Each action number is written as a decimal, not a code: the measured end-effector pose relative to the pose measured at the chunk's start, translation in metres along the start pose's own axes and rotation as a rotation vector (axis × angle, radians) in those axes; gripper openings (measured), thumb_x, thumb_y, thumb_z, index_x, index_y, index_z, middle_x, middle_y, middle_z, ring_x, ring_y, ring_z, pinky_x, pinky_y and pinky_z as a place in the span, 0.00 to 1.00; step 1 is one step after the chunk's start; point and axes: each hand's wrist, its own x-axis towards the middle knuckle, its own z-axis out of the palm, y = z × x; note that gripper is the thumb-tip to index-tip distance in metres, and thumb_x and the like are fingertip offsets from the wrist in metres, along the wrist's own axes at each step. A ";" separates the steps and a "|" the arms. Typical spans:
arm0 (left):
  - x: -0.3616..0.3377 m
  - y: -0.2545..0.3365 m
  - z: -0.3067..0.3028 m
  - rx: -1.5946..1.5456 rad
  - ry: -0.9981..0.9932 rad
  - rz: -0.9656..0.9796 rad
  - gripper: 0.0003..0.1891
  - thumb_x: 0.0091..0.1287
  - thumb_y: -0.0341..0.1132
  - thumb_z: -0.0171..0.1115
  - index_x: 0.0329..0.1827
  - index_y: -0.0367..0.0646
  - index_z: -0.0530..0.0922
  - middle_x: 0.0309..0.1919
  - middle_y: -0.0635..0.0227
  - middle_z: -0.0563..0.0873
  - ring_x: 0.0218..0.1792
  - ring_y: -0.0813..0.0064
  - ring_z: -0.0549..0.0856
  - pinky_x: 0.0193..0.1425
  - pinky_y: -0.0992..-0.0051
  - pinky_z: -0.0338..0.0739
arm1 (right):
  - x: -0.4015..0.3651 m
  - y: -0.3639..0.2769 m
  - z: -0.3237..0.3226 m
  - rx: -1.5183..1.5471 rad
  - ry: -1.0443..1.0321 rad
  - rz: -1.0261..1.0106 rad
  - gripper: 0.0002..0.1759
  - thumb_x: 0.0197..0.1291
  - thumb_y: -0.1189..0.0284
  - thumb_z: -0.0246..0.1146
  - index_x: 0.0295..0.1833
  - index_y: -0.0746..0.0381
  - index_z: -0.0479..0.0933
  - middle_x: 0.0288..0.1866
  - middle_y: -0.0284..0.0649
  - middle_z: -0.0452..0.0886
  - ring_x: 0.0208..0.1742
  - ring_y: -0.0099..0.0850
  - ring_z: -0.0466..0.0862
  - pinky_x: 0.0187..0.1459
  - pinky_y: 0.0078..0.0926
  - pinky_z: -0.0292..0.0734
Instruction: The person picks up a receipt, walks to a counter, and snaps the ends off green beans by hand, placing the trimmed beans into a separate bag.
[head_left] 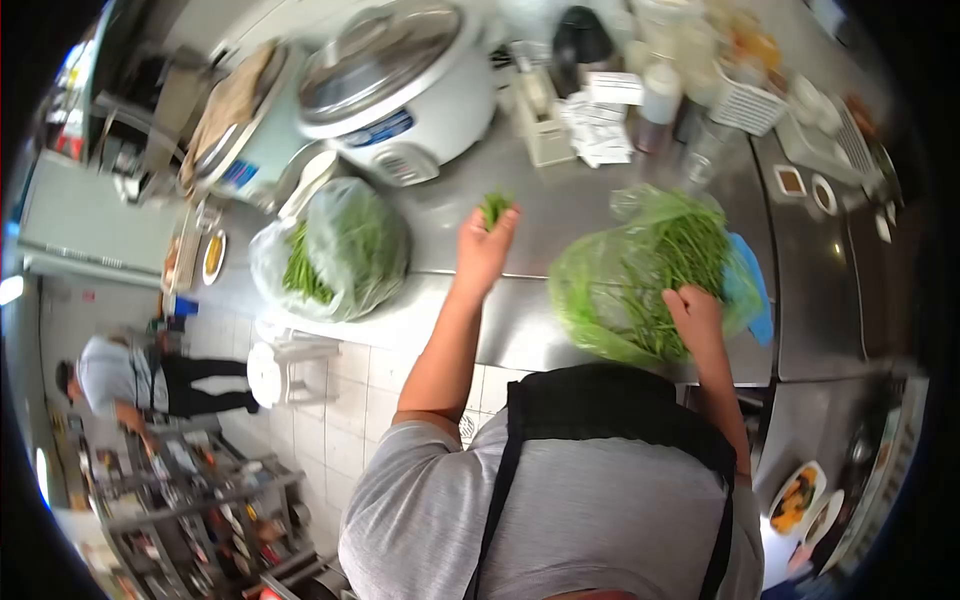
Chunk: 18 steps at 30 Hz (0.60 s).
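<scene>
My left hand [482, 255] is raised over the steel counter, fingers closed around a small bunch of green vegetable stalks [495, 208]. My right hand [697, 318] reaches into an open, pale green plastic bag [585, 290], its fingers curled against the thin green stalks [690, 250] heaped there. The fingertips are partly hidden among them. A clear plastic bag [365, 235] holding more cut green stalks [303, 270] stands to the left of my left hand, near the counter's front edge. Something blue [750, 290] shows beneath the right side of the green bag.
A large white rice cooker [400, 90] stands behind the clear bag, with another cooker [245, 130] left of it. Bottles [657, 105], papers [600, 130] and a white basket [748, 100] line the back. A white stool [285, 370] and another person [120, 375] are at left.
</scene>
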 end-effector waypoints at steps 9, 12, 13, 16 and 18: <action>0.018 0.041 -0.234 -0.054 0.856 0.443 0.07 0.62 0.32 0.51 0.37 0.39 0.74 0.18 0.77 0.69 0.17 0.89 0.65 0.18 0.87 0.57 | -0.011 -0.023 0.024 0.274 -0.006 0.176 0.08 0.53 0.70 0.57 0.29 0.65 0.72 0.19 0.37 0.71 0.21 0.22 0.70 0.26 0.21 0.65; 0.029 0.022 -0.291 0.226 0.938 0.425 0.07 0.61 0.32 0.51 0.37 0.38 0.73 0.21 0.74 0.72 0.20 0.83 0.69 0.22 0.83 0.63 | -0.015 -0.030 0.035 0.269 -0.009 0.246 0.08 0.52 0.71 0.57 0.30 0.65 0.72 0.21 0.40 0.73 0.22 0.27 0.73 0.27 0.24 0.67; 0.039 0.003 -0.311 0.421 0.966 0.344 0.08 0.61 0.33 0.51 0.38 0.37 0.73 0.22 0.70 0.75 0.22 0.77 0.73 0.25 0.79 0.68 | -0.017 -0.031 0.040 0.232 0.013 0.163 0.07 0.51 0.71 0.57 0.30 0.64 0.73 0.23 0.42 0.74 0.24 0.32 0.75 0.28 0.26 0.68; 0.048 -0.063 -0.343 1.145 0.506 -0.014 0.16 0.60 0.35 0.49 0.47 0.34 0.72 0.39 0.49 0.78 0.41 0.51 0.75 0.47 0.63 0.68 | -0.020 -0.039 0.042 0.139 0.040 0.101 0.07 0.50 0.70 0.56 0.31 0.62 0.74 0.28 0.45 0.76 0.31 0.43 0.77 0.31 0.33 0.70; 0.049 -0.107 -0.344 0.088 0.353 -0.337 0.26 0.60 0.49 0.43 0.53 0.37 0.69 0.44 0.57 0.77 0.43 0.61 0.77 0.49 0.65 0.71 | -0.025 -0.045 0.037 0.119 0.018 0.123 0.08 0.49 0.67 0.54 0.29 0.60 0.74 0.27 0.45 0.76 0.31 0.44 0.77 0.31 0.37 0.70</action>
